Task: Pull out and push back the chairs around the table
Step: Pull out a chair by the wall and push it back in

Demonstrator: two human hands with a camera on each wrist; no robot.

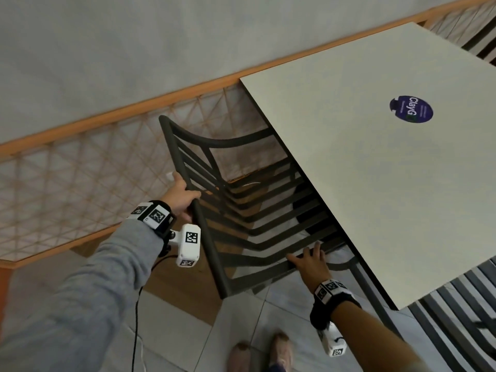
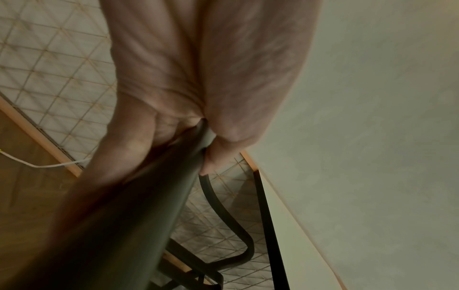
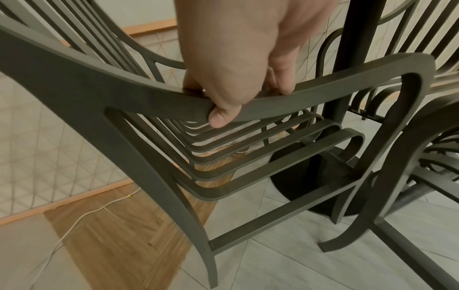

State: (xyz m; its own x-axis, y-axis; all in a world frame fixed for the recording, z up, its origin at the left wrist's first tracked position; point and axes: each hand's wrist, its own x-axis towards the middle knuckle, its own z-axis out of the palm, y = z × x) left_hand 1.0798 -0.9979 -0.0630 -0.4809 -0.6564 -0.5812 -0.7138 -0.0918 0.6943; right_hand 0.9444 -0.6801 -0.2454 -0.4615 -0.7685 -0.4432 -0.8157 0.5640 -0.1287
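Note:
A dark grey slatted chair (image 1: 210, 248) stands with its seat partly under the beige square table (image 1: 375, 170). My left hand (image 1: 179, 196) grips the top rail of the chair's back; in the left wrist view the fingers (image 2: 218, 153) wrap round that rail (image 2: 149, 215). My right hand (image 1: 311, 261) holds the near armrest close to the table's edge. The right wrist view shows its thumb (image 3: 221, 115) hooked under the armrest (image 3: 124, 94) and the fingers over it. The table's black pedestal (image 3: 357, 29) rises just beyond the seat.
A wood-framed lattice partition (image 1: 80, 170) runs close behind the chair. A second slatted chair (image 1: 456, 304) sits at the table's near right side. A white cable (image 3: 82, 215) lies on the wood floor strip. My shoes (image 1: 279, 350) are on the grey tiles.

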